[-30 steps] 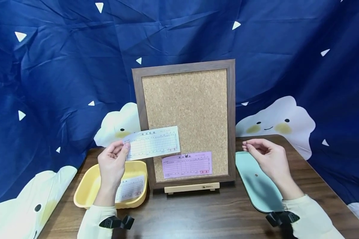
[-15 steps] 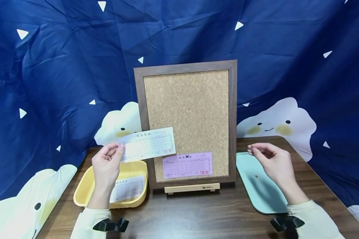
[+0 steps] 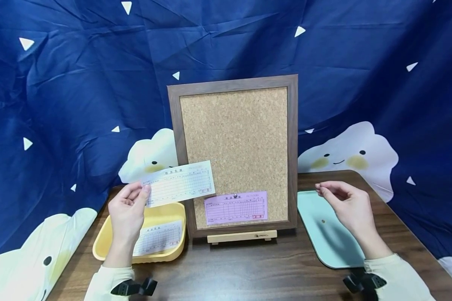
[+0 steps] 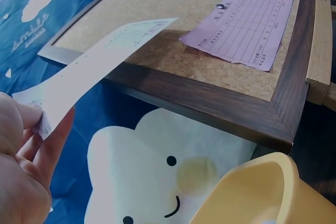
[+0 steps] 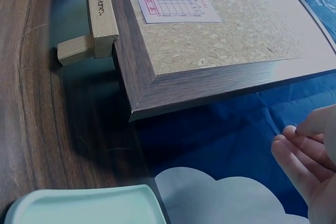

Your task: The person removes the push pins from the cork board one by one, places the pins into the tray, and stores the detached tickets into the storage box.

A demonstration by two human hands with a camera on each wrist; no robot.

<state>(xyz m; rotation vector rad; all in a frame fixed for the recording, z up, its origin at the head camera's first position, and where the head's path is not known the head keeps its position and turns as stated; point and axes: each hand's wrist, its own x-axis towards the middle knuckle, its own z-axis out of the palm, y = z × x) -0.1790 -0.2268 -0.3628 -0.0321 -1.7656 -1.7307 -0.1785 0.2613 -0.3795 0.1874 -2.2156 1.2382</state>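
Note:
My left hand (image 3: 127,213) pinches a white printed receipt slip (image 3: 181,182) by its left end. The slip is held in front of the corkboard's (image 3: 237,138) lower left frame, tilted up to the right. A purple receipt slip (image 3: 236,208) hangs low on the corkboard under a metallic pushpin (image 3: 235,195). On the right, my right hand (image 3: 348,209) is raised over the mint tray (image 3: 333,246), thumb and fingertips pinched together. A tiny dark pushpin (image 5: 296,128) shows between those fingertips, mostly hidden.
A yellow basin (image 3: 104,240) holding another white slip (image 3: 160,238) stands left of the board. One small brownish piece (image 3: 323,221) lies in the mint tray. The board rests on a wooden stand (image 3: 242,236) on the table (image 3: 233,276), before a blue curtain (image 3: 226,37).
My left hand has drawn the white slip leftward, away from above the purple slip. My right hand has drifted slightly right, still pinching.

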